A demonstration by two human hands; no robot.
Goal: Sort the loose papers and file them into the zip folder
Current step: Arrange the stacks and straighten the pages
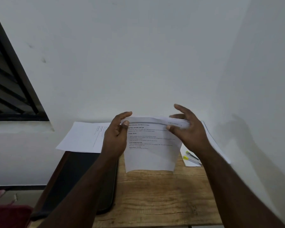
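Observation:
A printed white sheet [150, 150] hangs upright above the wooden table [155, 195], held by its top edge. My left hand [116, 137] pinches the sheet's top left corner between thumb and fingers. My right hand [190, 130] pinches the top right corner with the thumb, its other fingers spread. A black zip folder [82, 181] lies flat on the table's left side, under my left forearm. Another loose paper [84, 137] lies at the far left, partly over the folder. More white paper [190, 159] lies at the right.
Two yellow-capped pens [190, 156] rest on the right-hand papers. A white wall rises right behind the table. A dark louvred window [8, 83] is at the left. Red fabric [8, 214] shows at the bottom left below the table edge.

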